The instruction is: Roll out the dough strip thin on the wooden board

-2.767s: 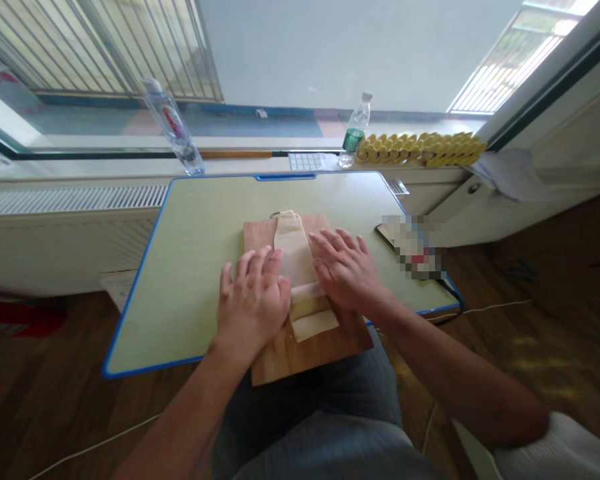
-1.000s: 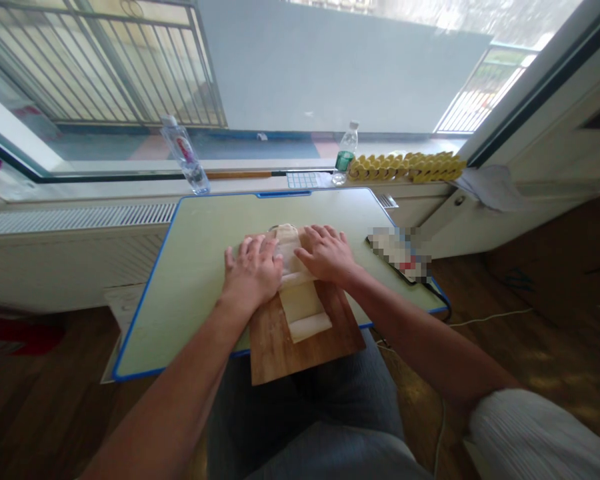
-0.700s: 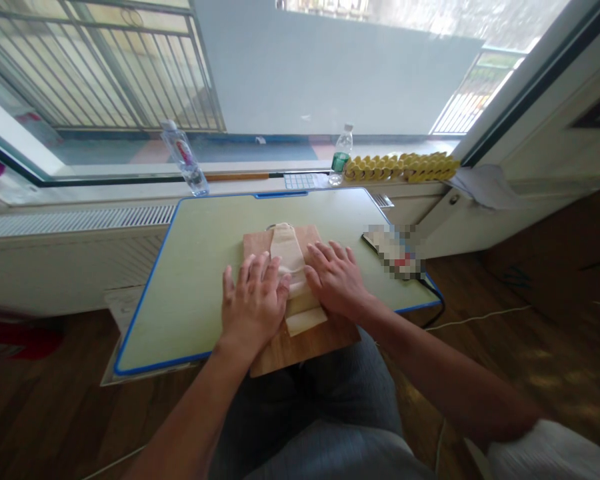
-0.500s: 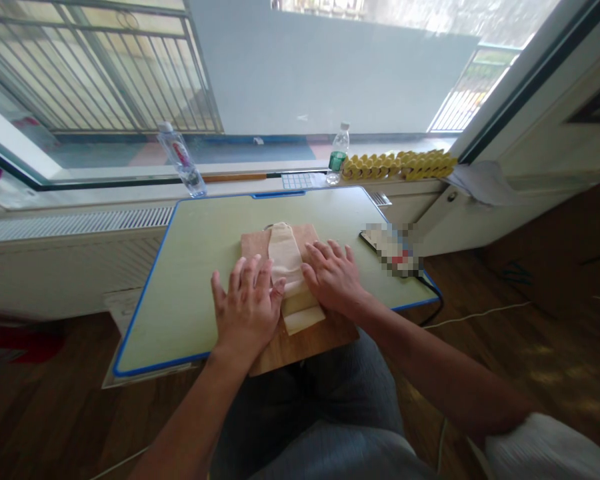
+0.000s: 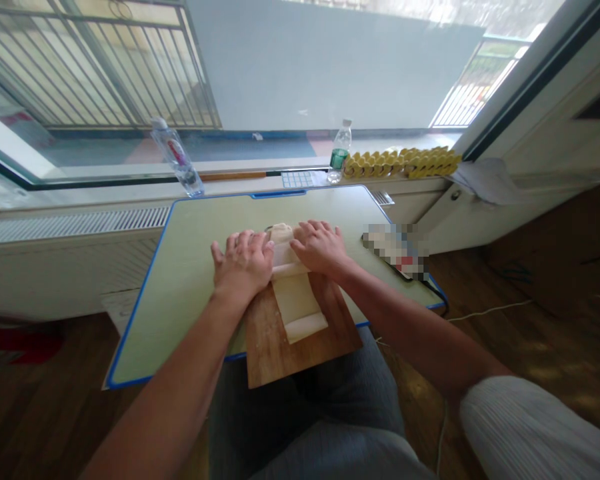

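A long, flat strip of pale dough (image 5: pixel 299 298) lies lengthwise on a wooden cutting board (image 5: pixel 267 357). Its near end shows a thicker, folded-looking band. My left hand (image 5: pixel 244 261) rests palm down at the left edge of the strip's far half. On the other side, my right hand (image 5: pixel 321 245) presses down with its fingers stretched forward. Both hands are open and flat. Between them a pale raised band crosses the dough; whether it is a ridge of dough or a roller under my palms, I cannot tell.
The board sits on a pale green table (image 5: pixel 190 267) with blue edging and juts over its near edge above my lap. A phone-like device (image 5: pixel 397 252), partly blurred, lies at right with a cable. Bottles (image 5: pixel 177 159) and a yellow holder (image 5: pixel 403 163) stand along the windowsill.
Both hands have slid forward along the dough towards the far end of the board. The pale band moved away with them, uncovering more of the strip's near part.
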Motion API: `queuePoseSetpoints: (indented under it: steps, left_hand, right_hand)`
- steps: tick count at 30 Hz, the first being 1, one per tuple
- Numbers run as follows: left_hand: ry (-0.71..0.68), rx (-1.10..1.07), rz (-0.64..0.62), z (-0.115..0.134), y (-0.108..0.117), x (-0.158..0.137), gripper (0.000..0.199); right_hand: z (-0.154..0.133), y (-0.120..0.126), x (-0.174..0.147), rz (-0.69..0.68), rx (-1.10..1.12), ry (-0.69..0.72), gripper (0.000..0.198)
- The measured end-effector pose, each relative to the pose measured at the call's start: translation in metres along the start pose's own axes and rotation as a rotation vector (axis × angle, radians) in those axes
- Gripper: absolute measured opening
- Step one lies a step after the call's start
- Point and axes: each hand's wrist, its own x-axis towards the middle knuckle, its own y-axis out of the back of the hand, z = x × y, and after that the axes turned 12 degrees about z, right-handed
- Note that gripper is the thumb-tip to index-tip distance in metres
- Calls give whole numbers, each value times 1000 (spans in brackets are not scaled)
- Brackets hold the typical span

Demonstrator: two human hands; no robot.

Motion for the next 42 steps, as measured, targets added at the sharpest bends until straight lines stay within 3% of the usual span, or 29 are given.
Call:
queuePoseSetpoints:
  steps: [4, 12, 17, 21, 27, 34, 38, 42]
  left_hand:
    - [8, 8, 27, 3, 1, -3, 54]
    - [-38, -24, 107, 10, 12, -62, 55]
    - [-72, -36, 147, 0, 15, -80, 58]
    - [-69, -22, 121, -5, 11, -68, 58]
    - [-5, 14, 36, -8, 2, -19, 58]
    - [40, 11, -97, -16, -7, 25, 60]
    - [3, 25, -98, -15, -5, 19, 60]
    - [-22, 56, -20, -6, 4, -19, 61]
  right_hand:
    - [-2, 2, -6, 55, 1, 10, 55]
    - [4, 14, -68, 103, -30, 92, 54]
    - [5, 14, -71, 118, -32, 70, 53]
    - [2, 12, -55, 110, -20, 64, 50]
    - [-2, 2, -16, 79, -22, 53, 48]
    - [-3, -7, 22, -29, 23, -38, 61]
    - [-4, -4, 13, -52, 6, -21, 62]
    - [-4, 3, -24, 1, -49, 16, 68]
